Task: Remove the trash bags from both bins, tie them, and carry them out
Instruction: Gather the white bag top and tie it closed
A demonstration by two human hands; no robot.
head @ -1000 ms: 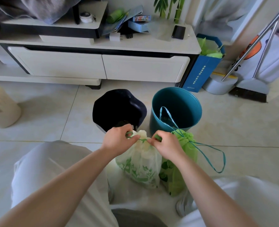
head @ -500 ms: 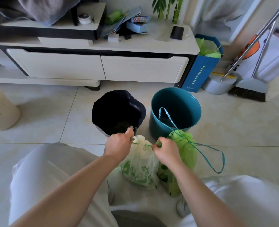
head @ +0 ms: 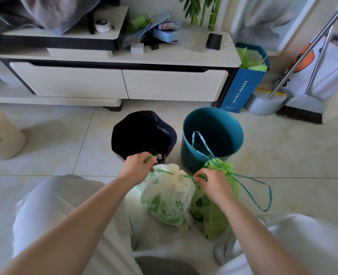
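Pinching the drawstring (head: 164, 172) with left hand (head: 137, 168) and right hand (head: 211, 182), fingers clamped, over the white bag (head: 168, 197) on the floor before the black bin (head: 142, 132). Could snap or rip the neck if yanked.

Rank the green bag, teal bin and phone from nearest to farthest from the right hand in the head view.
1. The green bag, on the floor just below the right hand.
2. The teal bin, on the floor just ahead.
3. The phone, up on the cabinet at the back.
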